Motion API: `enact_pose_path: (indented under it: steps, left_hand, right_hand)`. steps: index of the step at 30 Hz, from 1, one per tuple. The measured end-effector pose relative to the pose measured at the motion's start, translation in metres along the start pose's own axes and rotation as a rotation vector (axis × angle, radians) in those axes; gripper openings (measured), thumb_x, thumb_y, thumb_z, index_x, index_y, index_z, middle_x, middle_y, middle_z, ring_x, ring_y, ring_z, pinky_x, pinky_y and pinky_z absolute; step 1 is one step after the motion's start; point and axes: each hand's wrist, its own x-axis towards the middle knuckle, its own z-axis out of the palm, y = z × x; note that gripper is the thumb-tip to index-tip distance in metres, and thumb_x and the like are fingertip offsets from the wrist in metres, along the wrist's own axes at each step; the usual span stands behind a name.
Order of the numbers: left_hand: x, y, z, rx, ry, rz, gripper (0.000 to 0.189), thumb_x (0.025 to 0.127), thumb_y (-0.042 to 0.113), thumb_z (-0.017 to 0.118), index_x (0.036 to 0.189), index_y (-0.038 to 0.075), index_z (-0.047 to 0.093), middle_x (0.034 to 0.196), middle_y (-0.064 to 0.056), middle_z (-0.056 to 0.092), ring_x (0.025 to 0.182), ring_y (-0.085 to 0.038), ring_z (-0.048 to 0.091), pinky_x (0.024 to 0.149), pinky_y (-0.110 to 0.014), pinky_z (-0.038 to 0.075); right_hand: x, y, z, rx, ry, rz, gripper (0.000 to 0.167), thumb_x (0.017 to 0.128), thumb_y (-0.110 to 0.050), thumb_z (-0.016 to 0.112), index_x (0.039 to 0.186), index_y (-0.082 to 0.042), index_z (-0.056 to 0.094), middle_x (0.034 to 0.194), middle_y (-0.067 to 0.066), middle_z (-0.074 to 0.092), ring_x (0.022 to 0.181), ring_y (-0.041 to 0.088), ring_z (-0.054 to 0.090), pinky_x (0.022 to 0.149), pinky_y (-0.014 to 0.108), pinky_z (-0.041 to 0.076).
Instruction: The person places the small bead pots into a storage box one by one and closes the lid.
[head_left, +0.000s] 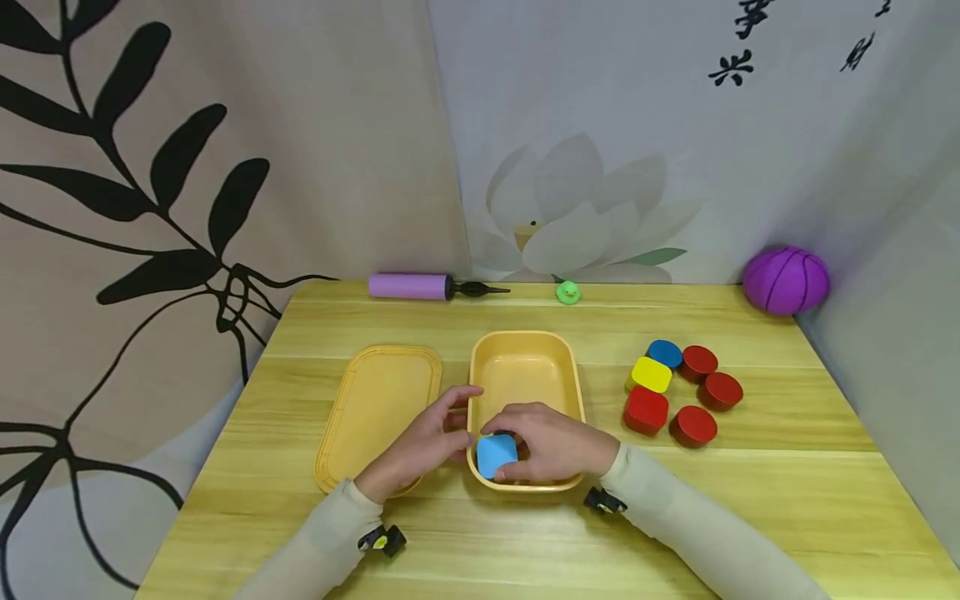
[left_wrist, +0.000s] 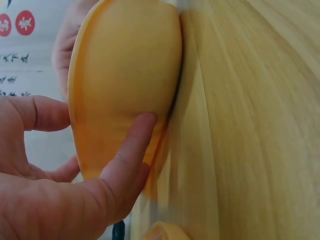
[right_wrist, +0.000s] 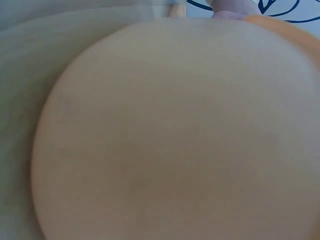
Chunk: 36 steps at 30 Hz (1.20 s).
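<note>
Fingers of the right hand (head_left: pixel 551 442) are bent and pinch the light blue block (head_left: pixel 497 456), the thumb on its near side. The block is at the near left corner of the box (head_left: pixel 525 367), within its rim as seen from above; I cannot tell if it touches the bottom. The right wrist view is filled mostly by blurred skin, and the grip cannot be read there.

Left hand (head_left: pixel 423 433) is beside the box, its fingers spread. In the left wrist view, one fingertip touches the rim and another finger lies along the outer wall.

Around the hands, the box stands upright on the tabletop (head_left: pixel 465 550). To its left the lid (head_left: pixel 375 417) lies flat, and the left hand covers a part of its right near side. Each wrist carries a small black camera, below the pale sleeves (head_left: pixel 675 517).

To the right of the box, well apart from the right hand, there is a loose group. The blue disc (head_left: pixel 665 353) is the farthest back, then come the yellow block (head_left: pixel 650 375) and the red block (head_left: pixel 646 411) in front of it. Three red discs (head_left: pixel 720 392) make a curve on the right of these.

Along the back edge, the purple pump (head_left: pixel 408 287) lies on its side, the green duck (head_left: pixel 567 292) sits near the middle, and the purple ball (head_left: pixel 786 280) rests at the right corner. Behind them, the cloth (head_left: pixel 360 150) shows black leaves, a pale flower and black characters.
</note>
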Motion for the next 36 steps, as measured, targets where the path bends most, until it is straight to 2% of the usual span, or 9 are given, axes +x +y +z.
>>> enact_pose_path:
  steps: [3, 7, 12, 17, 24, 29, 33, 36]
  left_hand:
    - [-0.001, 0.000, -0.001, 0.005, 0.008, -0.011, 0.069, 0.097, 0.005, 0.059, 0.161, 0.020, 0.038, 0.161, -0.015, 0.040, 0.129, -0.033, 0.057, 0.086, -0.041, 0.063]
    - [-0.002, 0.002, -0.001, -0.003, 0.019, -0.020, 0.068, 0.096, 0.003, 0.058, 0.160, 0.020, 0.039, 0.159, -0.015, 0.042, 0.130, -0.036, 0.058, 0.085, -0.041, 0.063]
    - [-0.002, 0.003, -0.001, -0.018, 0.022, -0.009, 0.068, 0.097, 0.001, 0.057, 0.161, 0.016, 0.038, 0.158, -0.018, 0.043, 0.129, -0.039, 0.059, 0.083, -0.042, 0.064]
    - [-0.003, 0.002, -0.002, -0.014, 0.030, -0.009, 0.070, 0.096, 0.002, 0.058, 0.162, 0.016, 0.037, 0.159, -0.017, 0.043, 0.128, -0.037, 0.059, 0.083, -0.042, 0.063]
    - [-0.004, 0.001, -0.002, -0.023, 0.027, -0.006, 0.070, 0.097, 0.003, 0.058, 0.162, 0.016, 0.037, 0.160, -0.017, 0.042, 0.129, -0.038, 0.058, 0.084, -0.042, 0.063]
    - [-0.003, -0.001, -0.002, -0.035, 0.017, 0.001, 0.070, 0.097, 0.002, 0.058, 0.162, 0.015, 0.036, 0.161, -0.018, 0.040, 0.131, -0.040, 0.057, 0.084, -0.042, 0.063]
    - [-0.003, -0.002, -0.003, -0.041, 0.014, -0.001, 0.071, 0.098, 0.001, 0.057, 0.163, 0.016, 0.035, 0.161, -0.018, 0.039, 0.131, -0.040, 0.057, 0.084, -0.042, 0.063]
    - [-0.003, -0.002, -0.003, -0.047, 0.017, -0.004, 0.071, 0.098, 0.001, 0.057, 0.163, 0.017, 0.035, 0.161, -0.017, 0.040, 0.131, -0.039, 0.057, 0.084, -0.042, 0.064]
  right_hand:
    - [0.000, 0.001, -0.003, 0.028, 0.033, -0.010, 0.051, 0.092, -0.042, 0.081, 0.134, -0.014, 0.070, 0.122, -0.003, 0.071, 0.095, 0.009, 0.066, 0.089, 0.027, 0.054]
    - [-0.005, 0.005, -0.011, 0.086, 0.115, -0.025, 0.048, 0.094, -0.036, 0.080, 0.133, -0.009, 0.070, 0.125, 0.005, 0.072, 0.102, 0.019, 0.070, 0.087, 0.032, 0.061]
    - [-0.019, 0.007, -0.030, 0.104, 0.204, 0.015, 0.042, 0.095, -0.033, 0.079, 0.132, -0.014, 0.071, 0.123, 0.002, 0.074, 0.110, 0.025, 0.069, 0.088, 0.036, 0.062]
    - [-0.036, 0.017, -0.047, 0.110, 0.294, 0.084, 0.042, 0.096, -0.036, 0.078, 0.134, -0.020, 0.068, 0.123, -0.002, 0.074, 0.109, 0.023, 0.070, 0.088, 0.034, 0.061]
    - [-0.064, 0.039, -0.069, 0.115, 0.437, 0.109, 0.036, 0.096, -0.027, 0.080, 0.129, -0.017, 0.072, 0.120, -0.001, 0.075, 0.108, 0.018, 0.072, 0.084, 0.037, 0.064]
    - [-0.090, 0.057, -0.084, 0.063, 0.505, 0.205, 0.035, 0.096, -0.026, 0.078, 0.129, -0.015, 0.071, 0.125, 0.000, 0.075, 0.105, 0.019, 0.074, 0.083, 0.038, 0.064]
    - [-0.112, 0.072, -0.093, 0.030, 0.557, 0.281, 0.035, 0.097, -0.024, 0.078, 0.130, -0.014, 0.070, 0.126, 0.003, 0.075, 0.098, 0.015, 0.073, 0.083, 0.030, 0.062]
    - [-0.128, 0.083, -0.097, 0.033, 0.592, 0.332, 0.033, 0.098, -0.022, 0.076, 0.130, -0.014, 0.070, 0.123, 0.007, 0.076, 0.094, 0.007, 0.070, 0.081, 0.021, 0.059]
